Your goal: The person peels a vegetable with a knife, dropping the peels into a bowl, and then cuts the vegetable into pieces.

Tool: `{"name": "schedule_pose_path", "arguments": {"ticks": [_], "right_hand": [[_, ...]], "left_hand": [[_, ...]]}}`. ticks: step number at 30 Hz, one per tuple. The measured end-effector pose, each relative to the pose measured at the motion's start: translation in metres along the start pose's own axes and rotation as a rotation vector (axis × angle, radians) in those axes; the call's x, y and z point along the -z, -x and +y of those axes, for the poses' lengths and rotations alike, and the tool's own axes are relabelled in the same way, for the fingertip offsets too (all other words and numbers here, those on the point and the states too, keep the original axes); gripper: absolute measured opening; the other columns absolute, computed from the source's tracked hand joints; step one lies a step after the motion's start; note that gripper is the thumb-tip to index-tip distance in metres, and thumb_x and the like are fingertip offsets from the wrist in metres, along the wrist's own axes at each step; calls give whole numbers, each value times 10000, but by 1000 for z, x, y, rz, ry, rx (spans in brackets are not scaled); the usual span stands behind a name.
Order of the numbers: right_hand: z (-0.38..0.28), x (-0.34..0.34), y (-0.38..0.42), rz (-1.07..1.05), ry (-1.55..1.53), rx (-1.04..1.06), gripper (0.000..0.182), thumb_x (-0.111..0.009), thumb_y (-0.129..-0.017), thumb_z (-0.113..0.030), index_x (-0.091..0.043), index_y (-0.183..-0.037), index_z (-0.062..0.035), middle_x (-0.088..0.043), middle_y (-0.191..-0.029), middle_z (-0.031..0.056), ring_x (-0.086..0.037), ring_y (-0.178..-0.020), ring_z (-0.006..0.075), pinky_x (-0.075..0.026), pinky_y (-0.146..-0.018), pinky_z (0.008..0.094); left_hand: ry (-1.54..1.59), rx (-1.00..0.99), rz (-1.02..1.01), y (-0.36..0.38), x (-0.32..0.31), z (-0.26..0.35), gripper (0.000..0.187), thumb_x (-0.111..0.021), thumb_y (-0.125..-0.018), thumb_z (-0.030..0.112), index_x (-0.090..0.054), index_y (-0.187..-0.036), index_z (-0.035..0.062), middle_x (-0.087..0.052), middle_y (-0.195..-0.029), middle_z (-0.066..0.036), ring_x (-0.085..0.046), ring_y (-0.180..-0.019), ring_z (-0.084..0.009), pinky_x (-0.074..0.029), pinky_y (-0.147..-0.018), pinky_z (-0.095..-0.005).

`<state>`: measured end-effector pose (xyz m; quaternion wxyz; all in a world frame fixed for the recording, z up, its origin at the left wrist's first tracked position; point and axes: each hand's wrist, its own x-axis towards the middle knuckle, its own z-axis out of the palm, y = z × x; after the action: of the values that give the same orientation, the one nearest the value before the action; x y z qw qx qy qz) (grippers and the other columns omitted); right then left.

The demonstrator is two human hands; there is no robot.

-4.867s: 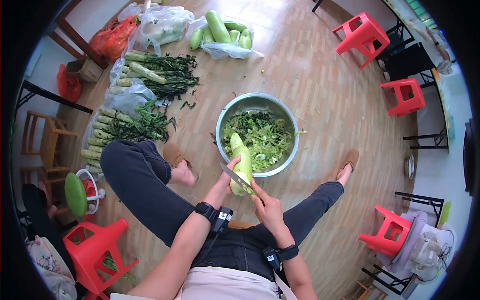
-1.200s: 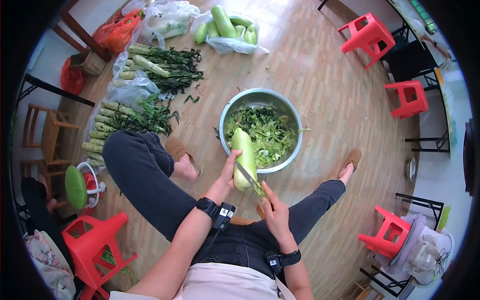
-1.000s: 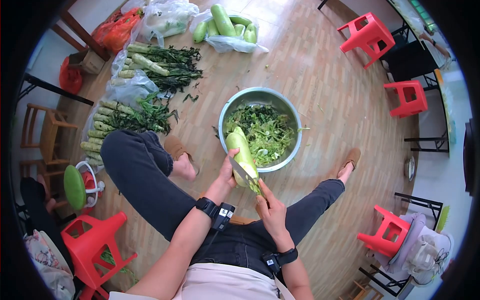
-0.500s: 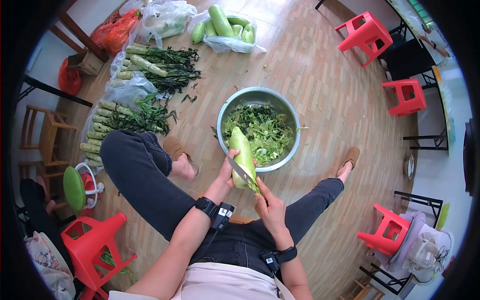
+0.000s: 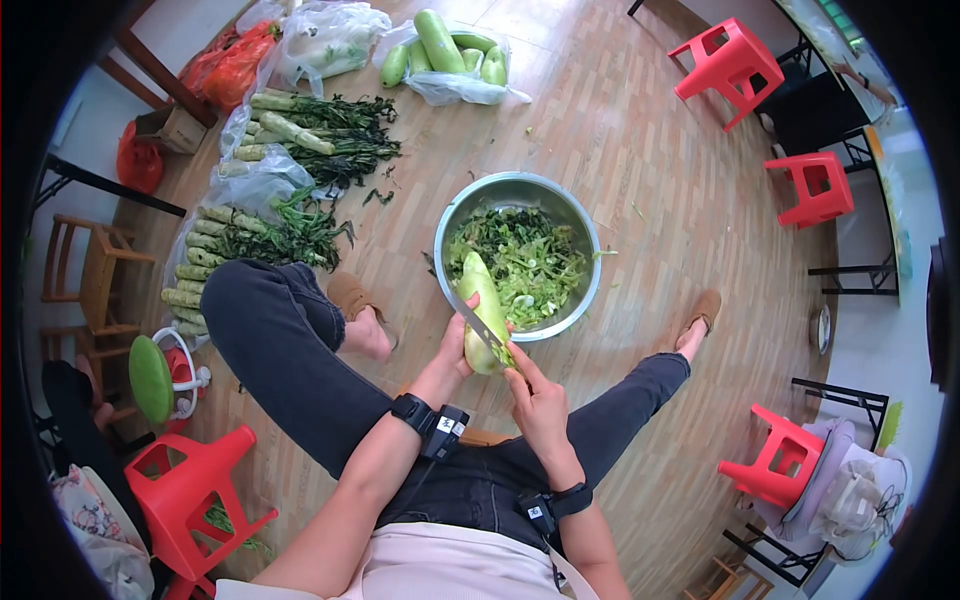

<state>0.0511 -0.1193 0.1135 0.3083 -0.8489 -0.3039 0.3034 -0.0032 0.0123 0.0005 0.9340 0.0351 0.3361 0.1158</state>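
My left hand [image 5: 456, 345] is wrapped around a long pale green gourd [image 5: 479, 285], which is tilted with its narrow end over the near side of the metal basin [image 5: 594, 275]. In my right hand [image 5: 541, 405] is a kitchen knife [image 5: 479, 326], its blade lying slantwise across the gourd. Small bits of green peel [image 5: 504, 354] show by the blade near my right fingers. Chopped leaves and green peelings [image 5: 525, 260] lie in the basin. My right fingers partly hide the knife's handle.
Leafy stalks [image 5: 290, 130] lie on plastic at the left, with more gourds [image 5: 438, 42] in a bag at the back. Red stools [image 5: 732, 72] stand along the right, and another red stool [image 5: 190, 490] is at the near left. My legs [image 5: 290, 350] flank the basin.
My right hand and the knife have shifted slightly up along the gourd, away from my body. My left hand and the gourd have hardly moved.
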Motion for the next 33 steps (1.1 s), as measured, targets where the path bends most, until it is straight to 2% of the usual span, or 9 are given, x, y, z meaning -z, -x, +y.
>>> {"name": "schedule_pose_path", "arguments": {"ticks": [5, 7, 8, 10, 13, 18, 21, 24, 33], "right_hand": [[3, -7, -4, 42, 2, 2, 347, -543, -840, -316, -530, -1183, -264, -515, -512, 94, -549, -474, 224, -420, -484, 331], [15, -18, -9, 104, -165, 26, 304, -512, -882, -226, -552, -1172, -142, -448, -496, 21, -388, -430, 62, -332, -434, 223], [26, -26, -11, 111, -167, 30, 304, -512, -882, -226, -552, -1172, -142, -448, -496, 21, -388, -430, 62, -332, -434, 223], [35, -35, -17, 38, -680, -120, 312, -462, -913, -226, -522, -1204, -130, -380, -497, -27, -318, -421, 41, -270, -411, 190], [29, -25, -18, -5, -894, -366, 347, -424, -929, -210, -452, -1261, -115, -321, -528, -59, -280, -440, 25, -228, -403, 173], [27, -9, -12, 49, -818, -247, 389, -454, -910, -167, -413, -1294, -122, -395, -564, -50, -323, -482, 23, -279, -438, 175], [25, -5, -5, -34, -481, -41, 394, -484, -881, -141, -444, -1273, -149, -434, -569, -21, -379, -530, 51, -369, -521, 210], [14, -4, 0, -68, -388, 3, 372, -464, -892, -114, -456, -1264, -123, -375, -575, -56, -330, -495, 28, -314, -455, 190], [5, -2, -4, -94, -264, 25, 371, -508, -861, -111, -497, -1231, -143, -372, -544, -1, -354, -507, 36, -344, -478, 203]], "left_hand": [[8, -18, 38, -2, 1, -1, 578, -514, -808, 461, -387, -1146, 10, -569, -853, -193, -601, -739, -277, -523, -635, -381], [15, -16, 30, -4, 5, -1, 569, -512, -815, 447, -387, -1152, 7, -567, -872, -196, -601, -754, -273, -523, -628, -381], [5, -21, 47, -5, 6, -1, 567, -509, -814, 448, -390, -1148, 6, -570, -866, -196, -602, -741, -274, -522, -630, -383], [-6, -31, 58, -8, 8, -1, 565, -505, -813, 449, -393, -1144, 5, -573, -860, -195, -603, -729, -275, -522, -631, -384], [21, -26, 8, -6, 9, 3, 565, -496, -809, 463, -409, -1130, 7, -582, -856, -191, -607, -712, -264, -527, -620, -366], [50, -5, 8, -7, 3, 7, 559, -500, -809, 452, -408, -1143, 14, -579, -875, -193, -607, -734, -265, -530, -620, -365], [87, -13, 22, -7, 2, 5, 568, -497, -812, 451, -395, -1159, 13, -576, -871, -196, -605, -735, -275, -529, -627, -374], [96, -3, 27, -5, 3, 5, 580, -493, -814, 455, -380, -1173, 14, -572, -861, -196, -600, -730, -280, -525, -633, -378], [42, 2, -53, -4, 6, 7, 565, -506, -802, 481, -420, -1110, 15, -572, -835, -182, -594, -751, -274, -512, -655, -382]]}}
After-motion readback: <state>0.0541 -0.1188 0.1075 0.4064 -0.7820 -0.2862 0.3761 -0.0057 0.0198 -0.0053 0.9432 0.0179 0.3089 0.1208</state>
